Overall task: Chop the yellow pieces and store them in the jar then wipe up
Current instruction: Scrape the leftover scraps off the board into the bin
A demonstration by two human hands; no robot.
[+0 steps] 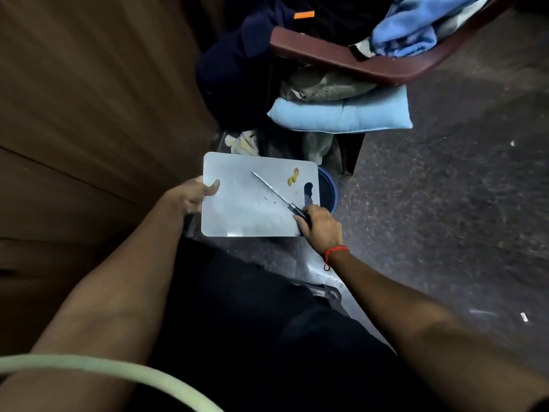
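Over on the left, the left hand (196, 194) is gripping the cutting board (237, 203) by its left edge, thumb curled over the top, the other fingers hidden underneath. The knife (269, 187) is lying slantwise across the board. The yellow pieces (293, 176) are sitting near the far right corner, just beside the handle hole, apart from the blade. The right hand (319, 227) is clamping its fingers round the black knife handle. A blue bucket (328, 191) is peeking out under the board's right edge, and a blue cushion (341, 114) is resting beyond.
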